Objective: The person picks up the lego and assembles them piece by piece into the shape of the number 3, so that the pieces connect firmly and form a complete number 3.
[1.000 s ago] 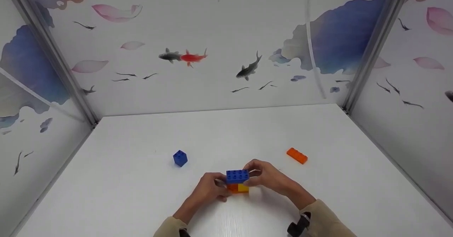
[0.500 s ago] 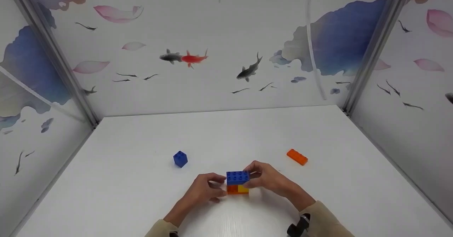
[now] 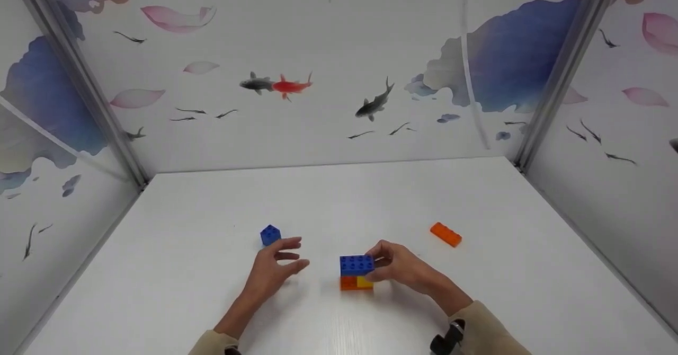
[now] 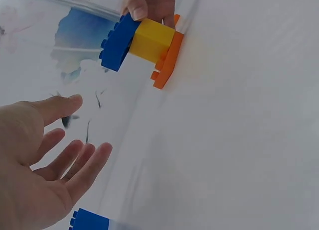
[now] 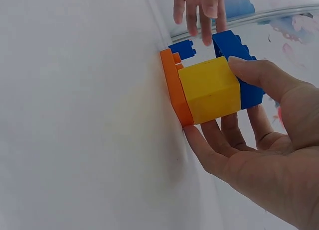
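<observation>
Right hand [image 3: 396, 264] grips the stack [image 3: 349, 266], located between both hands; left hand [image 3: 266, 271], empty with fingers apart, is nearest the loose brick [image 3: 270, 233]. Blue top [image 4: 118, 43] appears to overhang yellow block [image 5: 212, 88]; a level hold, with any pressure directly above yellow, should limit tilting.

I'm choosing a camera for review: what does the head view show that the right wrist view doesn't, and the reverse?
Only head: the loose orange brick and both sleeves.
Only right wrist: the side of the yellow block facing the right hand.
Both: that hand holding the stack, the left hand, and the loose blue brick.
</observation>
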Motion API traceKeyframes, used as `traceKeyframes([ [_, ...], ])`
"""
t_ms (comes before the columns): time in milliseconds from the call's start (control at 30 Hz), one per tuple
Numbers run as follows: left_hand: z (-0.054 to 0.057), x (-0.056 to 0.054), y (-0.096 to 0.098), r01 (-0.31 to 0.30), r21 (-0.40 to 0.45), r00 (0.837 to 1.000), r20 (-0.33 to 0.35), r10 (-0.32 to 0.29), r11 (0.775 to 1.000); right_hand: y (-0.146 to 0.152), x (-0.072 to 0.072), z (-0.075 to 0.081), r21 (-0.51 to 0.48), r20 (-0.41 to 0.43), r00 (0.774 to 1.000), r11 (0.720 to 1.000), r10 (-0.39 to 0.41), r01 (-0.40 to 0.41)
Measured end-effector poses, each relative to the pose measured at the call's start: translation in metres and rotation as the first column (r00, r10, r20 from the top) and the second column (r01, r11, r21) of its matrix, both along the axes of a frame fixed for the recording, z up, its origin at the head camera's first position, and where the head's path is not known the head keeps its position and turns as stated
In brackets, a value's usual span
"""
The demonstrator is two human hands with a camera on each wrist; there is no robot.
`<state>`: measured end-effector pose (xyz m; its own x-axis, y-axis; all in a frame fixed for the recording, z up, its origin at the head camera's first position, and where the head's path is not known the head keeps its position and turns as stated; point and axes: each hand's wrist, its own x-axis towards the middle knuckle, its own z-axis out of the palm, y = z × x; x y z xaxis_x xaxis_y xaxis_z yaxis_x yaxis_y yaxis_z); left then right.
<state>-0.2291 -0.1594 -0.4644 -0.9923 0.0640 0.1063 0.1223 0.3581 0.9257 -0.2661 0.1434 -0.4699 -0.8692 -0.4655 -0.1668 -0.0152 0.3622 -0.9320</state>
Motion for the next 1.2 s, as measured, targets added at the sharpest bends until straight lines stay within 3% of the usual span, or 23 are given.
traceKeyframes([
  [200, 0.002, -0.004, -0.014, -0.142, 0.028, 0.985, -0.098, 0.144, 0.990, 0.001, 0.000, -0.001, -0.015, 0.006, 1.000, 1.000, 0.009, -0.009],
  [367, 0.003, -0.009, -0.020, -0.213, 0.058, 0.974, -0.067, 0.217, 0.975, 0.002, 0.001, 0.000, -0.035, 0.008, 1.000, 0.999, 0.027, -0.027],
  [833, -0.005, -0.027, -0.032, -0.324, 0.124, 0.945, 0.005, 0.326, 0.938, 0.001, 0.000, 0.000, -0.007, 0.003, 1.000, 1.000, 0.007, -0.007],
  [1200, -0.015, -0.040, -0.042, -0.380, 0.129, 0.925, 0.071, 0.373, 0.916, 0.000, 0.000, 0.000, 0.007, 0.006, 1.000, 1.000, -0.009, 0.009],
])
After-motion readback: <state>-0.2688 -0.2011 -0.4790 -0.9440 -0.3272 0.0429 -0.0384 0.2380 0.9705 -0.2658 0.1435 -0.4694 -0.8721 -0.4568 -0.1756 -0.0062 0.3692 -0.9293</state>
